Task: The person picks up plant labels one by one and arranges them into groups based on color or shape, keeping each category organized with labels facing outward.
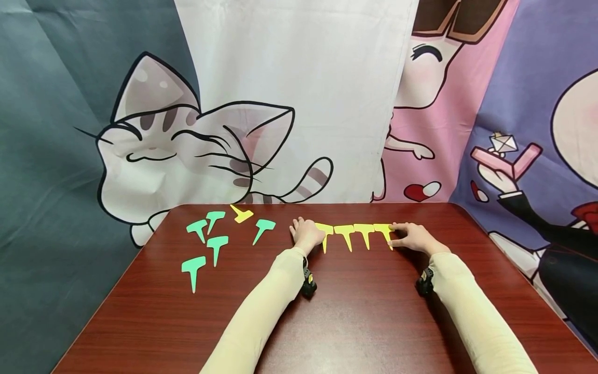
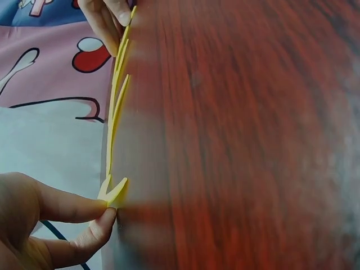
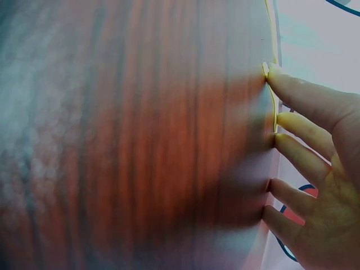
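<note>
In a row of four yellow T-shaped pieces on the brown table (stems toward the person), the left hand pinches the leftmost piece between thumb and finger; the right hand grips the rightmost piece. Five green pieces lie farther left.

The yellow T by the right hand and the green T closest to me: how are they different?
Colour: the yellow T is yellow; the green T is minty green.
Touch: the right hand touches the yellow T; no hand touches the green T.
Place: the yellow T ends a row; the green T lies apart from its neighbours.
Both are T-shaped, stems pointing roughly toward you.
</note>
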{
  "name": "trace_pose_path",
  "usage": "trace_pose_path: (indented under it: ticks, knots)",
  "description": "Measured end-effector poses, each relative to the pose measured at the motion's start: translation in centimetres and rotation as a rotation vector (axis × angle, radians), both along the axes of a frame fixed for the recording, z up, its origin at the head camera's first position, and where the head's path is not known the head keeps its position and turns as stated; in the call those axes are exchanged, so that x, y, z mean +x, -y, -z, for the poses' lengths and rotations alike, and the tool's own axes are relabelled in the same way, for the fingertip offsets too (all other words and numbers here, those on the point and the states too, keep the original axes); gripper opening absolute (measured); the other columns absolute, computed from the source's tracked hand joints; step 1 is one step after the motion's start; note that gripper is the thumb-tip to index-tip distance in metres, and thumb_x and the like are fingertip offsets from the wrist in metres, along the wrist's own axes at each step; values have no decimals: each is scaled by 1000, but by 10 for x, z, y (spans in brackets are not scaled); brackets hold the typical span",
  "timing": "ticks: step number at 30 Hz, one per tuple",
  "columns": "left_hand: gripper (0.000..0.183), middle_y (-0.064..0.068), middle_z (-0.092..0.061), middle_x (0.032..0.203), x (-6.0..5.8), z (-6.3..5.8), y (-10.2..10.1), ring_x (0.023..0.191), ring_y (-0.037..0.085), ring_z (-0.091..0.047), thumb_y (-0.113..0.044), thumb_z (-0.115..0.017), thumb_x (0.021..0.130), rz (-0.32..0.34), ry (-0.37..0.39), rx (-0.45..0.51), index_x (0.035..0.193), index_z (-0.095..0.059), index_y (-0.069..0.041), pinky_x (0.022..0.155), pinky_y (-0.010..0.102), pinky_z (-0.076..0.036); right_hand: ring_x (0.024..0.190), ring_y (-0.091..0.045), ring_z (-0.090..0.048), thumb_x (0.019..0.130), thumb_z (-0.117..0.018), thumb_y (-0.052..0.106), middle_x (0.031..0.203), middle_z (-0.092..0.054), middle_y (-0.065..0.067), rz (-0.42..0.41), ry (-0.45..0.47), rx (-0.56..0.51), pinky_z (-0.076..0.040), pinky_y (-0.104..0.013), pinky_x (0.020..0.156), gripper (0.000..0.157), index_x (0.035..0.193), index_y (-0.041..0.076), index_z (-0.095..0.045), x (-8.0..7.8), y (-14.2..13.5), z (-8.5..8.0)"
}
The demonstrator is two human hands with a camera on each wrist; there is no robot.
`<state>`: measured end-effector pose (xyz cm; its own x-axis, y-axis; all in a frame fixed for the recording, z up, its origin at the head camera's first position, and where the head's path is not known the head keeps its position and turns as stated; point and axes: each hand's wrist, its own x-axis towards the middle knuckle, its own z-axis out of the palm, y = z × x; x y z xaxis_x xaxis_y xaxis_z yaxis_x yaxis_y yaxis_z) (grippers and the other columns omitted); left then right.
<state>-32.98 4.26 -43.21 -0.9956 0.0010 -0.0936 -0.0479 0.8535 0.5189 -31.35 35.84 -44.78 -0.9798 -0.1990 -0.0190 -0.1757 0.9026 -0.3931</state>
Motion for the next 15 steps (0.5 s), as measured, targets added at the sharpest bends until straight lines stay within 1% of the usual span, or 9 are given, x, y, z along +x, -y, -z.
trace_pose_path:
  ticks: [4, 7, 10, 13, 15]
  knots:
    - [28, 24, -27, 152, 0, -1, -2, 145, 39, -16, -19, -56, 83, 1, 3, 7, 103, -69, -4, 117, 51, -12, 128, -54, -34, 78, -73, 44, 138, -46, -29, -1, -1, -4, -29, -65, 103, 71, 134, 3, -53, 0, 0, 0]
    - [23, 24, -27, 152, 1, -1, -3, 145, 39, -15, -18, -56, 83, 0, 11, 7, 97, -69, -5, 117, 51, -12, 128, -54, -34, 78, -73, 44, 138, -46, -29, -2, -2, -7, -29, -65, 103, 71, 134, 3, -53, 0, 0, -1]
    - [22, 23, -26, 153, 2, -2, -5, 145, 39, -15, -18, -56, 84, -5, 18, 5, 95, -69, -6, 117, 52, -12, 129, -53, -33, 79, -73, 43, 138, -46, -28, 1, 0, -9, -28, -64, 104, 71, 134, 4, -53, 0, 0, -1]
    - [24, 23, -27, 152, 2, -2, -6, 145, 39, -15, -19, -55, 84, -13, 15, -2, 99, -69, -6, 117, 52, -13, 130, -53, -32, 79, -73, 44, 138, -45, -28, 4, 6, -13, -28, -65, 104, 72, 134, 4, -52, 1, 0, -1]
    - [29, 23, -28, 152, 1, -1, -7, 145, 38, -16, -20, -55, 85, -21, 15, -8, 105, -68, -5, 117, 52, -13, 130, -53, -32, 79, -73, 44, 139, -45, -28, 6, 10, -16, -28, -65, 104, 72, 135, 4, -52, 1, 0, -1]
